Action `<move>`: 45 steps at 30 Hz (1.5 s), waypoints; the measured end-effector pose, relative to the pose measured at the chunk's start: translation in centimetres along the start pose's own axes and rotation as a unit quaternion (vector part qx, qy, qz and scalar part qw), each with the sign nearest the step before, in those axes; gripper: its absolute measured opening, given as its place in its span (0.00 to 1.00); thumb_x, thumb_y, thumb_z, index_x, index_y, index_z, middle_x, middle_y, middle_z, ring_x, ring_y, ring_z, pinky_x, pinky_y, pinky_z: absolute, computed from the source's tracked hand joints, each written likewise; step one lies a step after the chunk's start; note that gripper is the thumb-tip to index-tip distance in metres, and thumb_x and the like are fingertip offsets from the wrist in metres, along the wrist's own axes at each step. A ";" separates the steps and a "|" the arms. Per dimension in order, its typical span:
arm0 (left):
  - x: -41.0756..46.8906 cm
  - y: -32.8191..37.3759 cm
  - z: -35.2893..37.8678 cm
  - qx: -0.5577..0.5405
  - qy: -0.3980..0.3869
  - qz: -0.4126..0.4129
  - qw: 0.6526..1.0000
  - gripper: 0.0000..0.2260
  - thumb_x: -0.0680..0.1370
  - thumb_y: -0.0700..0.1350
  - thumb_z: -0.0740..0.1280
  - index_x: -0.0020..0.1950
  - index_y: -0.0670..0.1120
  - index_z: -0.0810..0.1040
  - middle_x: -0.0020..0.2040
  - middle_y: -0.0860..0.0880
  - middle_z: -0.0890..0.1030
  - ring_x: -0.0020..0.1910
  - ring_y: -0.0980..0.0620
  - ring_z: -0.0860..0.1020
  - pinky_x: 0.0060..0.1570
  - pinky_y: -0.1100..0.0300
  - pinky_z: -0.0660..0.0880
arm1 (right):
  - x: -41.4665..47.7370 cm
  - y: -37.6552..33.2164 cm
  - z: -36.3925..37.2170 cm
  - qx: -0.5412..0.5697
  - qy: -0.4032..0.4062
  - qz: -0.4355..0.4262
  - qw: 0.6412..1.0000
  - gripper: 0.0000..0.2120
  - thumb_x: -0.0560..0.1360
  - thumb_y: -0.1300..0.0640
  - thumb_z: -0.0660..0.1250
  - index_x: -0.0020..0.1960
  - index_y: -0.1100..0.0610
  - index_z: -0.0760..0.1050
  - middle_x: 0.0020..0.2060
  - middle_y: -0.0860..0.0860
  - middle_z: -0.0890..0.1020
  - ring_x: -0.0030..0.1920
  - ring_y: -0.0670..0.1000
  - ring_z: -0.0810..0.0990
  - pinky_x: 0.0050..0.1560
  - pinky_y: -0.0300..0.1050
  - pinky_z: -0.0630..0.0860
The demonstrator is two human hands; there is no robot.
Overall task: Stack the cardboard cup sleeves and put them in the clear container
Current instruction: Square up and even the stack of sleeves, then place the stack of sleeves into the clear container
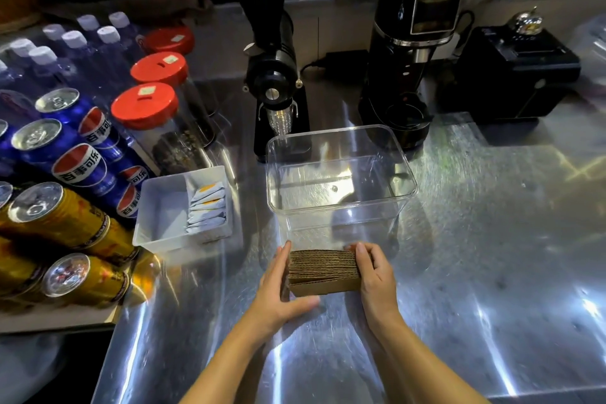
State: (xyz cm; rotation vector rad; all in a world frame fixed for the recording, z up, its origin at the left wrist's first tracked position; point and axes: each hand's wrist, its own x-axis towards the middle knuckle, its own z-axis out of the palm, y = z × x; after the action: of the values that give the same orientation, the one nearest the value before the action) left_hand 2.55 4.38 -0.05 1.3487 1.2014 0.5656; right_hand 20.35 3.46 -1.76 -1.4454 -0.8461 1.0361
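1. Sleeves (323,269): one stack, on edge on the table (492,239), near its front edge.
2. Left hand (278,285) and right hand (377,275) clamp the stack's ends.
3. Container (341,207): just behind the stack, empty.

I see left: blue Pepsi cans (82,154), gold cans (62,216), water bottles (65,49) | red-lidded jars (147,108) | white tray (157,223) holding sachets (206,207) | back: two black coffee grinders (275,75) | steel counter (492,239)
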 end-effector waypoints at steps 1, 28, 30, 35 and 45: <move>0.0 -0.1 0.0 0.069 0.002 -0.009 0.998 0.50 0.59 0.63 0.72 0.74 0.60 0.47 0.77 0.51 0.53 0.76 0.50 0.52 0.74 0.43 0.54 | 0.0 0.1 0.0 0.003 -0.007 0.003 1.000 0.09 0.77 0.49 0.60 0.46 0.50 0.77 0.42 0.48 0.82 0.45 0.48 0.79 0.45 0.39 0.74; 0.3 0.3 0.2 0.108 0.035 0.064 0.991 0.16 0.76 0.40 0.65 0.54 0.60 0.68 0.55 0.52 0.72 0.58 0.55 0.70 0.53 0.74 0.65 | -0.7 -0.4 -5.6 -0.107 -0.186 -0.003 0.977 0.30 0.65 0.56 0.73 0.64 0.44 0.68 0.57 0.45 0.80 0.59 0.43 0.77 0.60 0.38 0.74; 0.3 0.3 0.2 0.107 0.042 0.069 0.991 0.16 0.75 0.39 0.66 0.55 0.59 0.68 0.55 0.51 0.72 0.58 0.55 0.70 0.53 0.76 0.65 | -0.5 -0.5 -5.6 -0.119 -0.178 -0.016 0.977 0.26 0.67 0.62 0.72 0.60 0.43 0.71 0.55 0.45 0.81 0.57 0.44 0.78 0.60 0.38 0.74; 0.3 0.1 0.7 0.093 0.088 0.086 0.988 0.17 0.74 0.36 0.68 0.60 0.46 0.71 0.57 0.48 0.70 0.57 0.65 0.70 0.53 0.80 0.64 | -0.6 -0.9 -5.1 -0.091 -0.135 -0.011 0.987 0.20 0.69 0.68 0.69 0.53 0.47 0.75 0.51 0.50 0.83 0.53 0.47 0.81 0.57 0.44 0.77; -0.1 4.7 0.4 -0.044 0.137 0.121 0.982 0.21 0.72 0.28 0.65 0.51 0.54 0.74 0.49 0.50 0.80 0.45 0.66 0.79 0.43 0.75 0.73 | -0.5 -5.0 -4.5 -0.022 -0.093 -0.048 0.994 0.18 0.69 0.68 0.69 0.49 0.47 0.77 0.42 0.45 0.83 0.40 0.38 0.79 0.39 0.30 0.76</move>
State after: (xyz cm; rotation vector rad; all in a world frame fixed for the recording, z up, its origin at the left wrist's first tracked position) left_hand 4.31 5.19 4.27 1.3813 1.2219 0.9930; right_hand 24.63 2.05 3.23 -1.3450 -1.0692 1.0969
